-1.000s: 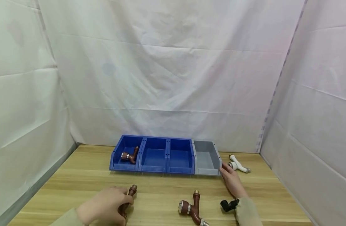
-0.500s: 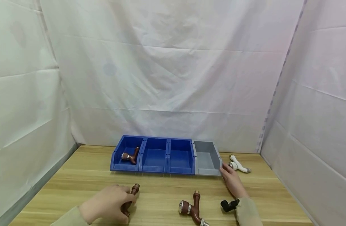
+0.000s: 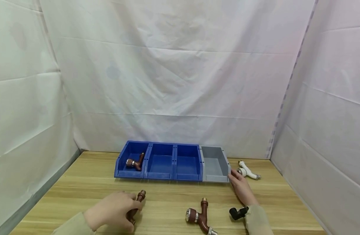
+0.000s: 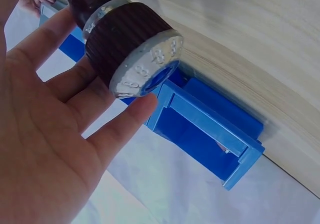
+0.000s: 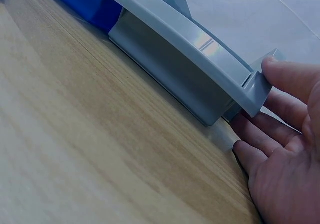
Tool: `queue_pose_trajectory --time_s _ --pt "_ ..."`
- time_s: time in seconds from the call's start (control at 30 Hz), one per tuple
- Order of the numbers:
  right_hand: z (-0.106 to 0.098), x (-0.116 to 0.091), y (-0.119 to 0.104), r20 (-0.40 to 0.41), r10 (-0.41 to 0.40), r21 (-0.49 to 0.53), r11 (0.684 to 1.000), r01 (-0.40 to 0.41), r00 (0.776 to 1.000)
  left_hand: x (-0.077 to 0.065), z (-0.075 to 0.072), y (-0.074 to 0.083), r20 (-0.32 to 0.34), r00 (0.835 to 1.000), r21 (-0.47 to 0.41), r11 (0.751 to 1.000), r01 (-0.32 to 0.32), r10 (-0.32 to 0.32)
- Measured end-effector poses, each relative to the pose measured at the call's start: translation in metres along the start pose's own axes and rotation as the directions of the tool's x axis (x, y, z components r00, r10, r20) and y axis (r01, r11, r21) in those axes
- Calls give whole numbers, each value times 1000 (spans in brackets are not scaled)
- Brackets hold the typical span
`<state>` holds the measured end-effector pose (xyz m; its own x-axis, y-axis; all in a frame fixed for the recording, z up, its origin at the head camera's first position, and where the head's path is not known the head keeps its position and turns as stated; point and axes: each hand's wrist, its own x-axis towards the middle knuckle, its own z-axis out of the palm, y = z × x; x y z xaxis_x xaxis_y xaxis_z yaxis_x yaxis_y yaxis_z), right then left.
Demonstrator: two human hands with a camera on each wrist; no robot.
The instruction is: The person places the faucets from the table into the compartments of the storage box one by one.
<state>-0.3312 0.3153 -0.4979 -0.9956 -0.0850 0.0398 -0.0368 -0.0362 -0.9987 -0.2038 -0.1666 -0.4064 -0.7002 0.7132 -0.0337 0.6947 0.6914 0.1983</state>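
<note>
A brown tap (image 3: 133, 211) with a ribbed knob is gripped by my left hand (image 3: 113, 209), low over the table's left front. In the left wrist view the tap's silver-faced knob (image 4: 135, 48) hangs past the fingers; the thumb is out of sight. My right hand (image 3: 241, 187) holds the front right corner of the grey bin (image 3: 216, 178), thumb at the rim and fingers along the outer side. Three blue bins (image 3: 158, 175) stand joined to its left. Another brown tap (image 3: 137, 164) lies in the leftmost one.
A third brown tap (image 3: 202, 218) lies on the table (image 3: 165, 202) at front centre. Beside the right sleeve is a black elbow-shaped fitting (image 3: 238, 213), partly covered. A white tap (image 3: 248, 171) lies behind the right hand. White curtains (image 3: 180, 81) enclose the back and sides.
My left hand has shifted slightly to the right with the brown tap. My right hand stays at the grey bin's corner, and the bins have not moved.
</note>
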Motion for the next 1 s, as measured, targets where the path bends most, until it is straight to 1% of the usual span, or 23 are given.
queue_pose_trajectory --time_s 0.17,0.27,0.43,0.5,0.67,0.9,1.0 --pt "0 -1 -1 -2 1 -4 1000 -1 1000 3 -1 -1 -17 1000 22 999 -26 27" --pt "0 -1 -2 -4 3 -4 1000 -3 1000 4 0 -2 -21 999 22 999 -30 31" --pt "1 0 -4 0 -2 0 1000 2 1000 5 -1 -5 -51 997 63 997 -54 57" --pt "1 0 -5 2 1 5 1000 -1 1000 5 -3 -5 -56 997 66 996 -55 59" --pt "1 1 -5 0 7 4 1000 -7 1000 8 -5 -6 -54 998 38 998 -43 45" --pt "0 -1 -2 -14 20 -11 1000 -20 1000 9 -3 -5 -84 993 103 992 -74 83" --pt "0 -2 -1 -7 15 -6 1000 -15 1000 9 -2 -5 -85 993 99 993 -71 79"
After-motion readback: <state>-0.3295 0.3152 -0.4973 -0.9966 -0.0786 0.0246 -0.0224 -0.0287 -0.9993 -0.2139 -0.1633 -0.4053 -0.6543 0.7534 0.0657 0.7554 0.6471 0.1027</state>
